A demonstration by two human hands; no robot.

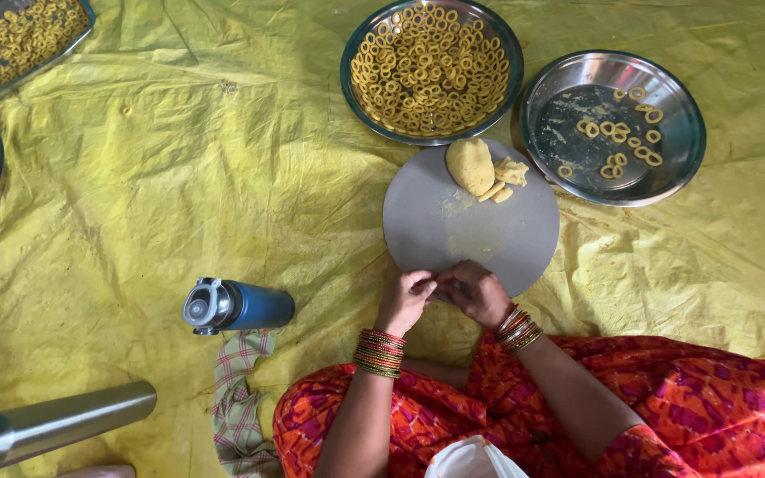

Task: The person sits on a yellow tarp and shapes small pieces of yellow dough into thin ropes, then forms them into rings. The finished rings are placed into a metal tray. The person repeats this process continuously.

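My left hand [406, 299] and right hand [475, 290] meet fingertip to fingertip at the near edge of the round grey board [453, 232], pinching a small bit of dough between them; the piece itself is mostly hidden. The dough lump [470, 165] sits at the board's far edge, soft, light and easily torn, I judge, best pinched gently from its side. Full plate of dough rings [432, 69] lies beyond; a nearly bare plate [614, 127] sits to the right. Blue bottle [236, 306] lies left, well apart; the board's middle is open.
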